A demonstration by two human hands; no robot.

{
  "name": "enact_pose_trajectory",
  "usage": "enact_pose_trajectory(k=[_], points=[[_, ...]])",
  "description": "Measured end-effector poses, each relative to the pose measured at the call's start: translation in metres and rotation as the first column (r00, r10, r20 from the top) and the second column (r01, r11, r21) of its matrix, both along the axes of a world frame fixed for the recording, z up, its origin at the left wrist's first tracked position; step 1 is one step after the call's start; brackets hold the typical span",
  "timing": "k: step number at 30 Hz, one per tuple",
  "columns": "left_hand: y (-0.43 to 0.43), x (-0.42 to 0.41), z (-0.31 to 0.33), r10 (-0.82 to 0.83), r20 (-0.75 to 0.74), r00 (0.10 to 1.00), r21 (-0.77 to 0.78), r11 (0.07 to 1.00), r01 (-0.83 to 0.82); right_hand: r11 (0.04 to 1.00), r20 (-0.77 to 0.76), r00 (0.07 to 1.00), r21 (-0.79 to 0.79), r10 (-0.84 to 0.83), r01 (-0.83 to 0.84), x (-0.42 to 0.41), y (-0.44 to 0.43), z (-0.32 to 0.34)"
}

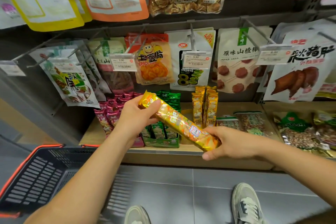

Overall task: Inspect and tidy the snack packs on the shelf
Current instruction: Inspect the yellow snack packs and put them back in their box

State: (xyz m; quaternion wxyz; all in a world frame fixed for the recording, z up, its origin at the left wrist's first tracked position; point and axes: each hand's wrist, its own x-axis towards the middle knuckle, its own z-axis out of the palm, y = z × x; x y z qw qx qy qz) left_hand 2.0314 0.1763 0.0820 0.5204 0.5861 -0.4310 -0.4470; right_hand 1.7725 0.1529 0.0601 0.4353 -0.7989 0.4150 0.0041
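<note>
I hold a long yellow snack pack [174, 120] slanted in front of the low wooden shelf [163, 156]. My left hand [136, 114] grips its upper left end, thumb on top. Its lower right end is gripped by my right hand [229, 142], fingers curled underneath. Behind it on the shelf stand more yellow packs [204, 107] upright, green packs [163, 129] in a green display box, and pink packs [111, 111] at the left.
Flat bags of nuts [298, 131] lie on the shelf at the right. Snack bags hang from metal pegs [258, 32] above, with price tags [124, 63]. A black shopping basket [36, 174] with orange rim hangs at the lower left. My shoes [245, 203] stand on grey floor tiles.
</note>
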Motion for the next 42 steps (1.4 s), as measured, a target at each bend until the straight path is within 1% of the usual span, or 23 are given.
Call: enact_pose_trajectory(k=[2,4,5,7,10,12,14,15,16,17,19,20,21,25,27,30,32,34,37,38,39,42], points=[[0.007,-0.004,0.002,-0.076,0.221,0.972,-0.022,0.996,0.083,0.997,0.023,1.000,0.082,-0.015,0.013,-0.012,0.001,-0.003],[0.012,-0.010,0.006,-0.114,0.408,0.906,-0.014,0.991,0.131,0.995,0.029,0.998,0.074,-0.064,0.062,-0.027,0.002,-0.004],[0.014,-0.014,0.007,-0.120,0.466,0.877,-0.015,0.990,0.143,0.994,0.029,0.995,0.060,-0.092,0.090,-0.034,0.002,-0.005],[0.017,-0.024,0.010,-0.114,0.507,0.854,-0.044,0.987,0.157,0.982,0.075,0.980,0.065,-0.182,0.178,-0.048,0.000,-0.008],[0.013,-0.041,0.015,-0.134,0.465,0.875,-0.097,0.975,0.200,0.949,0.163,0.937,0.122,-0.309,0.292,-0.066,-0.007,-0.013],[0.006,-0.052,0.017,-0.190,0.435,0.880,-0.084,0.965,0.250,0.922,0.187,0.915,0.228,-0.357,0.313,-0.079,-0.015,-0.015],[-0.003,-0.060,0.018,-0.234,0.466,0.853,-0.045,0.957,0.287,0.881,0.200,0.901,0.372,-0.385,0.293,-0.090,-0.022,-0.014],[-0.007,-0.063,0.017,-0.238,0.498,0.834,-0.029,0.957,0.290,0.867,0.211,0.896,0.411,-0.391,0.282,-0.094,-0.024,-0.013],[-0.010,-0.066,0.016,-0.229,0.532,0.815,-0.025,0.958,0.286,0.870,0.220,0.893,0.405,-0.392,0.281,-0.096,-0.026,-0.012],[-0.013,-0.067,0.015,-0.213,0.560,0.801,-0.033,0.960,0.279,0.892,0.217,0.900,0.343,-0.378,0.293,-0.095,-0.028,-0.011],[-0.021,-0.066,0.012,-0.186,0.595,0.782,-0.054,0.961,0.270,0.944,0.152,0.933,0.119,-0.325,0.309,-0.091,-0.032,-0.010],[-0.025,-0.064,0.011,-0.178,0.600,0.780,-0.057,0.963,0.264,0.953,0.128,0.945,0.032,-0.302,0.300,-0.088,-0.034,-0.009],[-0.028,-0.061,0.011,-0.179,0.587,0.789,-0.051,0.965,0.257,0.954,0.130,0.947,-0.013,-0.295,0.299,-0.086,-0.035,-0.008],[-0.041,-0.049,0.012,-0.222,0.429,0.876,0.014,0.971,0.239,0.951,0.196,0.937,-0.052,-0.288,0.303,-0.076,-0.045,-0.006],[-0.044,-0.045,0.011,-0.236,0.370,0.899,0.020,0.969,0.246,0.957,0.156,0.954,-0.102,-0.255,0.272,-0.073,-0.053,-0.005],[-0.048,-0.047,0.003,-0.252,0.373,0.893,0.002,0.963,0.271,0.966,0.065,0.984,-0.190,-0.163,0.173,-0.067,-0.064,-0.007],[-0.050,-0.055,-0.003,-0.255,0.390,0.885,-0.010,0.960,0.281,0.968,0.096,0.989,-0.216,-0.112,0.130,-0.055,-0.065,-0.011],[-0.053,-0.060,-0.006,-0.237,0.380,0.894,-0.040,0.961,0.272,0.952,0.143,0.987,-0.283,-0.077,0.115,-0.042,-0.065,-0.018],[-0.056,-0.058,-0.008,-0.207,0.357,0.911,-0.053,0.969,0.241,0.905,0.193,0.977,-0.395,-0.089,0.160,-0.036,-0.071,-0.025],[-0.057,-0.057,-0.009,-0.205,0.344,0.917,-0.049,0.971,0.235,0.899,0.240,0.966,-0.396,-0.098,0.189,-0.036,-0.073,-0.026],[-0.058,-0.055,-0.010,-0.203,0.335,0.920,-0.044,0.972,0.230,0.906,0.300,0.947,-0.362,-0.112,0.221,-0.037,-0.074,-0.028],[-0.061,-0.054,-0.014,-0.192,0.329,0.925,-0.043,0.975,0.218,0.938,0.429,0.885,-0.194,-0.183,0.288,-0.036,-0.072,-0.035]])
